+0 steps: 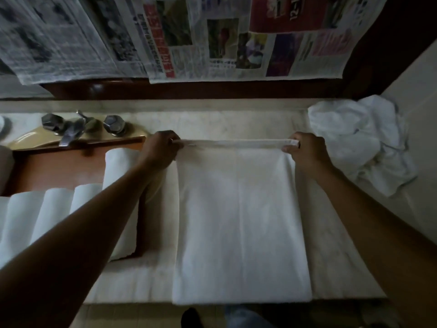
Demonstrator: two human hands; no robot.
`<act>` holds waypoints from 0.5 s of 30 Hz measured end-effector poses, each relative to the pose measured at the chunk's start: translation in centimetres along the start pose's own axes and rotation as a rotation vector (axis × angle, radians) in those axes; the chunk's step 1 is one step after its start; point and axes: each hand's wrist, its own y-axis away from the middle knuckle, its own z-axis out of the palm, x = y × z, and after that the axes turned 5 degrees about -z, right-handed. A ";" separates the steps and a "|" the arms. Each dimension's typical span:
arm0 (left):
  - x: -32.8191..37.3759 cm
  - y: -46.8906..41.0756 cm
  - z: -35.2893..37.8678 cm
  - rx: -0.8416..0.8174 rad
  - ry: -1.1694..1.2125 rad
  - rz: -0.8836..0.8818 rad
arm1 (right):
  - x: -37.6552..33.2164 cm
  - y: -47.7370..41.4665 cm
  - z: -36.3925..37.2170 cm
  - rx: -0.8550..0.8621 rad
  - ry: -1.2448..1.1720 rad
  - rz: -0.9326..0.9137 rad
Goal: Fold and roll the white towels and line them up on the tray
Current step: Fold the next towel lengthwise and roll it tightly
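A folded white towel (241,221) lies flat on the pale counter (335,263), long side running toward me. Its far edge is turned up in a narrow roll. My left hand (160,147) pinches the left end of that rolled edge. My right hand (305,147) pinches the right end. To the left, a brown wooden tray (54,169) holds several rolled white towels (54,209) side by side, partly hidden by my left forearm. One more roll (120,166) lies along the tray's right side.
A heap of unfolded white towels (359,143) sits at the counter's back right corner. A metal faucet (75,129) with two knobs stands behind the tray. Newspaper sheets (189,36) cover the wall. The counter's front edge is just below the towel.
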 end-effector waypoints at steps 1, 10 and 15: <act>0.3 -1.7 0.3 0.012 0.009 -0.029 | 0.1 -1.9 0.3 0.020 0.006 -0.004; 0.9 -13.6 3.4 0.222 0.020 -0.173 | 1.1 -12.9 3.5 0.153 -0.036 0.071; 0.1 -16.8 6.1 0.276 -0.008 -0.158 | 2.5 -16.9 5.8 0.145 -0.100 0.097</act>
